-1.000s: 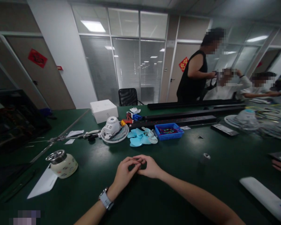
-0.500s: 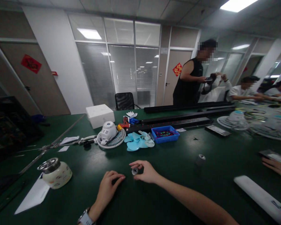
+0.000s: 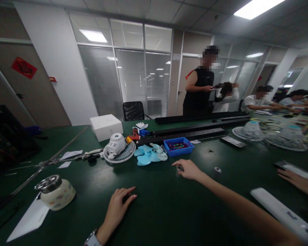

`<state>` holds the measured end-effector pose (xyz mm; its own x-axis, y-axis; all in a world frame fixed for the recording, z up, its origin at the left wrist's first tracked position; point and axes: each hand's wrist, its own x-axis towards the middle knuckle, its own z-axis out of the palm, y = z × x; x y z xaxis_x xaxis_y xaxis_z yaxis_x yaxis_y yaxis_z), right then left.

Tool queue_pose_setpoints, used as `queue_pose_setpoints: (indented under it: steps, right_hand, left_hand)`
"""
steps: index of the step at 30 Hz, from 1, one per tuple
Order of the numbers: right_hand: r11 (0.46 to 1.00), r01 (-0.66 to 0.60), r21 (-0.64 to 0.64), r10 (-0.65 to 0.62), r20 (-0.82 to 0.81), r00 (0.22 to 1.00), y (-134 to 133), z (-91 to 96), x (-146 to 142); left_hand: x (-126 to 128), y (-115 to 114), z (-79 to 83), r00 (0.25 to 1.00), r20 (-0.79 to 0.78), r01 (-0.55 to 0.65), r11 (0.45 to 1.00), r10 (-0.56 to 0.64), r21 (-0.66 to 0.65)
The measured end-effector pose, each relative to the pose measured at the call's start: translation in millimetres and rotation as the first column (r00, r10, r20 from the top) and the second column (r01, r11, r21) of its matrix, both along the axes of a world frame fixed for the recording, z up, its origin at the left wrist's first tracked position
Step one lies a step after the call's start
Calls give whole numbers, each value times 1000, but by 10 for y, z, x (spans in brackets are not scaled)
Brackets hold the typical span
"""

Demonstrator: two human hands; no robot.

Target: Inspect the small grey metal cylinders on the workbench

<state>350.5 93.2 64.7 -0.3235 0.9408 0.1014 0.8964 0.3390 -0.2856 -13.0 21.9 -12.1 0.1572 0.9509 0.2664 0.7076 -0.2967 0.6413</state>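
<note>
My right hand point(image 3: 192, 169) reaches over the green table, its thumb and fingers closed around a small round metal part point(image 3: 180, 168), which is slightly blurred. To the right of that hand, a similar silver part point(image 3: 217, 169) stands on the tabletop. My left hand point(image 3: 119, 202) rests nearer to me with thumb and forefinger apart and nothing between them. Light-blue fan blades point(image 3: 149, 155) lie beyond my hands, beside a blue tray point(image 3: 181, 152) of wires. A white fan housing with a round grille point(image 3: 118, 147) sits to their left.
A cream jar point(image 3: 58, 196) with a metal lid stands at left on white paper point(image 3: 28, 218). A white box point(image 3: 106, 127) and long black rails point(image 3: 190, 133) lie farther back. At right are a long white case point(image 3: 279, 208) and another person's hand point(image 3: 297, 182).
My right hand has moved away from my left, forward and to the right, carrying the metal part. My left thumb and forefinger have spread apart. The view has shifted slightly.
</note>
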Motion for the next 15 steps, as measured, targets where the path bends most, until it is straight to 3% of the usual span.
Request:
queue_pose_setpoints:
  steps: [5, 9, 12, 14, 15]
  right_hand:
    - [951, 306, 40, -308, 172, 936, 226, 4, 901]
    - [922, 385, 43, -386, 202, 900, 312, 58, 1222]
    - [925, 364, 111, -379, 177, 908, 246, 90, 997]
    - [956, 216, 200, -232, 59, 971, 111, 70, 586]
    - [963, 99, 250, -93, -34, 995, 24, 37, 321]
  left_hand:
    - [-4, -5, -26, 991, 94, -100, 995, 99, 8]
    - [-15, -16, -33, 979, 135, -148, 988, 152, -36]
    - [-23, -19, -30, 970, 156, -180, 983, 185, -44]
    - [-27, -14, -28, 965, 162, -201, 979, 206, -47]
    - [-28, -11, -27, 963, 165, -207, 977, 212, -48]
